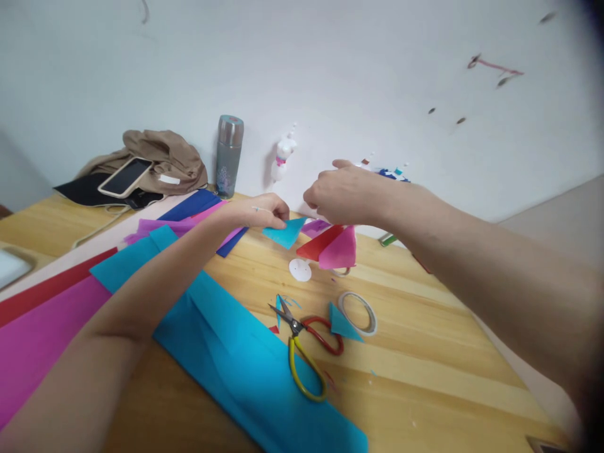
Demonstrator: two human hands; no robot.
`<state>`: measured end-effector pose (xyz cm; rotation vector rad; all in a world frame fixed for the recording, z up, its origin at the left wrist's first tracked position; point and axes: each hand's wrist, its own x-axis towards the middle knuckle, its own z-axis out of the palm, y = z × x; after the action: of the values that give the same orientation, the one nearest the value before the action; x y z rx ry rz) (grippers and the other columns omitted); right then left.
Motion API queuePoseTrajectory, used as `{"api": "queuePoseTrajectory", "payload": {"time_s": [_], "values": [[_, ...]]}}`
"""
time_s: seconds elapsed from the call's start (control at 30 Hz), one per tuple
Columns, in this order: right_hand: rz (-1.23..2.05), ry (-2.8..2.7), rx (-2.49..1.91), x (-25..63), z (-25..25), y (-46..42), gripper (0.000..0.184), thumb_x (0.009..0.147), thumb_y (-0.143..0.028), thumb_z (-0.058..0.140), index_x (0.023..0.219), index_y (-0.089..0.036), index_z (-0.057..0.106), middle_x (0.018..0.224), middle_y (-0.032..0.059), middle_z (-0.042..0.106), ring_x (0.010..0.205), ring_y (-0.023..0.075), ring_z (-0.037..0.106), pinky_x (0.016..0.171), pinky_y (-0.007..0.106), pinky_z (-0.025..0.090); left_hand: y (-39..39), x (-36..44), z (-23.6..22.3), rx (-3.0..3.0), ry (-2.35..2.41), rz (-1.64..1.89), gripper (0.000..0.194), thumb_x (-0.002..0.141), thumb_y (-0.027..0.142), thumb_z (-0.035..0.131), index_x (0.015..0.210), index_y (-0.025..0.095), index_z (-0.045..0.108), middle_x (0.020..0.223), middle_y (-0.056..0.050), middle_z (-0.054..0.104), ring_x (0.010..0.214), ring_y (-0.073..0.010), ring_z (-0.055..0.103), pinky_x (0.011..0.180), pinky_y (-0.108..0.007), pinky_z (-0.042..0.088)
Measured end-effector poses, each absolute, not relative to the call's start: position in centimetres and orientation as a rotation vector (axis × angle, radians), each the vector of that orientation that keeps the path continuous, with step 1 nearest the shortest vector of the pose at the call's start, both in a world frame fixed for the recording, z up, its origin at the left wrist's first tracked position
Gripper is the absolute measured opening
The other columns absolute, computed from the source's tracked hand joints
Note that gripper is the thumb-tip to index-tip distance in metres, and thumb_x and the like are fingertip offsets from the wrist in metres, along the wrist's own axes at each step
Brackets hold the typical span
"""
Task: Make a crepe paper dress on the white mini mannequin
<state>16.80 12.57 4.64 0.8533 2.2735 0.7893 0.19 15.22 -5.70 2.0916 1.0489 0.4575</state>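
Observation:
My left hand [267, 211] is closed in a pinch on the corner of a light-blue paper triangle [285, 234], held above the table. To its right, my right hand [346, 192] has its fingers curled down, with the fingertips mostly hidden from view. A purple paper piece [315, 228], a red paper triangle [319, 243] and a pink paper triangle [338, 248] show in a row just under the right hand. Whether that hand grips them cannot be seen. Below lies a white paper disc [300, 270].
Open scissors [295, 327] with red and yellow handles rest partly on a large blue sheet [255, 371]. A tape roll [358, 313] sits beside another blue triangle [343, 322]. Behind stand a grey flask [229, 157], a white figurine [283, 157], and brown cloth with a phone [126, 177].

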Motion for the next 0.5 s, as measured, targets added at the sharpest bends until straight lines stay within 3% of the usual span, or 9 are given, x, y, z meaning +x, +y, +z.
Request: {"api": "queuePoseTrajectory", "payload": {"time_s": [0.1, 0.23, 0.37, 0.5], "values": [[0.765, 2.246, 0.866, 16.5, 4.5, 12.7, 0.021, 0.088, -0.008, 0.054, 0.1, -0.014, 0.071, 0.093, 0.0139, 0.073, 0.095, 0.0275, 0.068, 0.095, 0.044, 0.038, 15.5, 0.3, -5.6, 2.107, 1.084, 0.433, 0.012, 0.069, 0.022, 0.059, 0.077, 0.013, 0.064, 0.072, -0.002, 0.06, 0.068, -0.0149, 0.053, 0.063, -0.026, 0.038], [0.701, 2.18, 0.872, 15.5, 4.3, 12.8, 0.024, 0.088, -0.002, 0.051, 0.094, -0.013, 0.071, 0.087, 0.0118, 0.074, 0.091, 0.0246, 0.069, 0.098, 0.044, 0.036, 15.8, 0.2, -5.6, 2.109, 1.093, 0.409, 0.014, 0.069, 0.022, 0.06, 0.078, 0.014, 0.065, 0.074, -0.003, 0.062, 0.07, -0.0156, 0.055, 0.064, -0.026, 0.04], [0.668, 2.21, 0.87, 15.6, 4.5, 12.9, 0.027, 0.081, 0.004, 0.051, 0.087, -0.014, 0.071, 0.082, 0.0104, 0.073, 0.083, 0.0227, 0.067, 0.091, 0.042, 0.038, 16.0, 0.0, -5.8, 2.091, 1.064, 0.422, 0.012, 0.066, 0.022, 0.061, 0.076, 0.015, 0.065, 0.071, -0.002, 0.061, 0.067, -0.0148, 0.054, 0.061, -0.025, 0.039], [0.682, 2.307, 0.823, 16.8, 4.9, 13.1, 0.023, 0.081, 0.0, 0.053, 0.079, -0.016, 0.07, 0.073, 0.0078, 0.069, 0.072, 0.0206, 0.062, 0.084, 0.039, 0.038, 16.0, 0.3, -6.0, 2.041, 1.055, 0.492, 0.01, 0.065, 0.021, 0.062, 0.073, 0.016, 0.066, 0.066, -0.001, 0.06, 0.064, -0.0151, 0.053, 0.058, -0.025, 0.038]]}}
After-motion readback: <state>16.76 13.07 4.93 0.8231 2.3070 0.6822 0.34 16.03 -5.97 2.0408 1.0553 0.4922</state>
